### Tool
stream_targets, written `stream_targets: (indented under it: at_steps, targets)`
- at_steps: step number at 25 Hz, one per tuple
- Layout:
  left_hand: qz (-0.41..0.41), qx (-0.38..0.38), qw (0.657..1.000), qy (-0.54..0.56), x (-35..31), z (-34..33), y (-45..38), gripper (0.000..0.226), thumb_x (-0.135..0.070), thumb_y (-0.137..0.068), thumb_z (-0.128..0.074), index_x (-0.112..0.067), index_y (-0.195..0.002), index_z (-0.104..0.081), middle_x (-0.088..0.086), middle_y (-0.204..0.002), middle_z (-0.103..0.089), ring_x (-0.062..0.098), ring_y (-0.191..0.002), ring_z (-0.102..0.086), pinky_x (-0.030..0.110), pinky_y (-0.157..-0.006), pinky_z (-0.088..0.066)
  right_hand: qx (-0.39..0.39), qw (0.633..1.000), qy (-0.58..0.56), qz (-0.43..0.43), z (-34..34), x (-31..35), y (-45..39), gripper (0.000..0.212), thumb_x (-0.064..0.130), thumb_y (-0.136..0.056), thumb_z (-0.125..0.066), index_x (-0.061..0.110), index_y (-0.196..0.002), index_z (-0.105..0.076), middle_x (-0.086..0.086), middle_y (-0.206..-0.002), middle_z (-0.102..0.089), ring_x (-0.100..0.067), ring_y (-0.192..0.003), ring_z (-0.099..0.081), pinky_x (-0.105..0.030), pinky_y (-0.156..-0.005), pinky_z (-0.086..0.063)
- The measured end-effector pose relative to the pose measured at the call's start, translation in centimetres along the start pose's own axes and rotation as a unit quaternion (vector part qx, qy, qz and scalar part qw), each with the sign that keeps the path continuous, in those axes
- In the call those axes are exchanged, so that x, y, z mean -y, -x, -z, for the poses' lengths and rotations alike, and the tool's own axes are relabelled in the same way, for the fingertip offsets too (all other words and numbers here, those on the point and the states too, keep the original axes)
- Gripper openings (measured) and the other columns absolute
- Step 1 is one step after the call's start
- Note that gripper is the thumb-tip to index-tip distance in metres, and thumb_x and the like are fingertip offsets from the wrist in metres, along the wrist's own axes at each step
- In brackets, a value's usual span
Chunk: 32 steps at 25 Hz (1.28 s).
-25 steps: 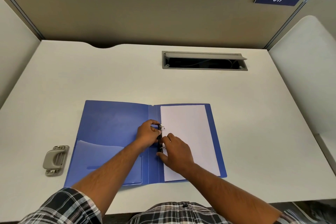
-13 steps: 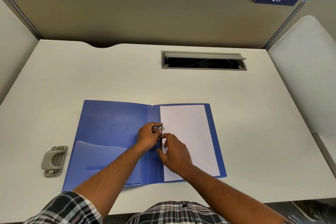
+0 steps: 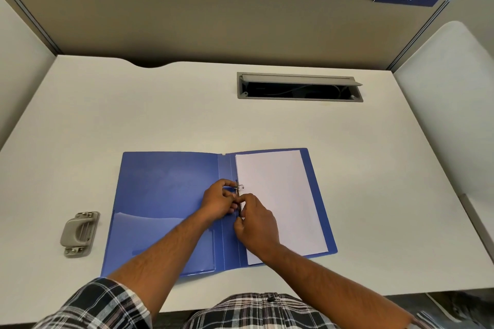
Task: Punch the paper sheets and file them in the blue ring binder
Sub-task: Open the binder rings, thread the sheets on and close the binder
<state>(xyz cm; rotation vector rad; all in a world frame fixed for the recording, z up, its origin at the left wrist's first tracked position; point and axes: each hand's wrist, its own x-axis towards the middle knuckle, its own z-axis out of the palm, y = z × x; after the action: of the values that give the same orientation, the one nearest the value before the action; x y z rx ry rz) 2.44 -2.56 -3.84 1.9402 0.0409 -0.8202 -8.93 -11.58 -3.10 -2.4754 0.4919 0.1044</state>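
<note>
A grey hole punch (image 3: 79, 234) sits at the left of the white bench (image 3: 165, 112), apart from the blue ring binder (image 3: 165, 195) lying open mid-bench. The left hand (image 3: 217, 201) and right hand (image 3: 256, 224) both pinch the metal ring clasp (image 3: 238, 187) at the spine. White paper sheets (image 3: 280, 195) lie on the binder's right cover.

- My left hand (image 3: 217, 199) slid a little nearer the ring mechanism (image 3: 238, 189), its fingers curling in tighter against the metal at the binder's spine.
- My right hand (image 3: 255, 218) crept up along the mechanism, so its fingertips met my left hand's fingers where a second earlier a short stretch of black bar showed between them.
- The upper ring showed more clearly above my knuckles than it had before.
- My head tipped slightly, so the blue ring binder (image 3: 165, 195) and the hole punch (image 3: 78, 232) sat a touch lower left in view.
</note>
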Motion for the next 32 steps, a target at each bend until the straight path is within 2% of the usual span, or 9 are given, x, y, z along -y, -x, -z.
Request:
stream_targets:
  at_steps: [4,10,13,16,19,22,25,29,32]
  targets:
    - [-0.01,-0.017,1.0,-0.003,0.2,-0.2,-0.1,0.024,-0.002,-0.093,-0.061,-0.016,-0.112,-0.064,0.014,-0.085,-0.073,0.021,-0.071,-0.071,0.032,-0.066,-0.062,0.002,0.999,0.021,-0.048,0.2,0.0,0.1,0.026,0.039,-0.095,-0.06,0.024,-0.115,-0.055,0.004,-0.107,-0.067,-0.016,-0.087,-0.065,-0.028,-0.08,-0.057]
    - [-0.024,-0.037,0.998,-0.034,0.2,-0.6,-0.4,0.028,0.001,-0.096,-0.052,-0.017,-0.112,-0.065,0.008,-0.091,-0.071,0.018,-0.067,-0.069,0.028,-0.063,-0.062,0.025,0.997,0.06,-0.034,0.3,0.1,-0.1,0.023,0.038,-0.099,-0.056,0.018,-0.108,-0.063,-0.001,-0.098,-0.072,-0.016,-0.083,-0.066,-0.029,-0.078,-0.056]
    - [-0.036,-0.042,0.998,-0.043,0.2,-0.9,-0.3,0.033,0.006,-0.095,-0.049,-0.016,-0.112,-0.065,0.007,-0.091,-0.068,0.014,-0.065,-0.065,0.018,-0.053,-0.055,0.025,0.998,0.04,-0.043,0.1,0.0,0.3,0.022,0.037,-0.098,-0.057,0.018,-0.107,-0.063,0.0,-0.096,-0.072,-0.016,-0.082,-0.066,-0.028,-0.079,-0.057]
    - [-0.035,-0.04,0.998,-0.032,0.2,-0.9,-0.2,0.033,0.007,-0.094,-0.052,-0.019,-0.112,-0.064,0.007,-0.094,-0.068,0.014,-0.068,-0.066,0.014,-0.05,-0.052,0.005,0.997,0.002,-0.073,0.4,-0.6,0.3,0.019,0.038,-0.096,-0.061,0.019,-0.101,-0.063,0.004,-0.09,-0.07,-0.014,-0.078,-0.065,-0.027,-0.077,-0.058]
    - [-0.04,-0.034,0.998,-0.03,0.3,-0.9,-0.2,0.03,0.001,-0.092,-0.06,-0.02,-0.113,-0.063,0.008,-0.09,-0.071,0.016,-0.072,-0.069,0.017,-0.055,-0.054,0.005,0.995,-0.033,-0.09,0.5,-1.0,0.3,0.016,0.037,-0.095,-0.064,0.022,-0.098,-0.061,0.009,-0.085,-0.063,-0.011,-0.074,-0.062,-0.021,-0.073,-0.054]
    - [-0.058,-0.029,0.997,-0.047,0.5,-1.0,-0.1,0.03,-0.002,-0.091,-0.064,-0.024,-0.11,-0.062,0.011,-0.081,-0.072,0.02,-0.077,-0.07,0.023,-0.062,-0.056,-0.002,0.991,-0.083,-0.108,0.4,-1.2,0.4,0.014,0.032,-0.096,-0.066,0.023,-0.102,-0.057,0.006,-0.085,-0.068,-0.009,-0.073,-0.064,-0.013,-0.067,-0.048]
    - [-0.067,-0.029,0.996,-0.048,0.5,-1.1,0.0,0.034,-0.001,-0.091,-0.063,-0.026,-0.113,-0.06,0.012,-0.082,-0.071,0.025,-0.081,-0.07,0.025,-0.065,-0.057,-0.002,0.985,-0.12,-0.127,0.3,-1.6,0.5,0.02,0.032,-0.096,-0.068,0.022,-0.11,-0.058,0.003,-0.086,-0.071,-0.008,-0.071,-0.066,-0.011,-0.063,-0.047]
    - [-0.064,-0.023,0.996,-0.049,0.6,-0.9,0.1,0.037,-0.002,-0.092,-0.061,-0.022,-0.123,-0.056,0.014,-0.083,-0.069,0.028,-0.083,-0.069,0.03,-0.071,-0.058,0.006,0.985,-0.115,-0.127,0.5,-2.0,0.5,0.024,0.034,-0.095,-0.068,0.025,-0.115,-0.057,0.007,-0.083,-0.07,-0.006,-0.068,-0.065,-0.007,-0.063,-0.044]
    - [-0.079,-0.007,0.995,-0.061,0.7,-0.8,0.4,0.039,-0.003,-0.093,-0.06,-0.02,-0.128,-0.053,0.013,-0.081,-0.068,0.026,-0.081,-0.069,0.029,-0.072,-0.058,0.005,0.984,-0.113,-0.138,0.6,-2.4,0.6,0.028,0.032,-0.095,-0.069,0.026,-0.12,-0.056,0.006,-0.082,-0.071,-0.008,-0.069,-0.066,-0.008,-0.064,-0.044]
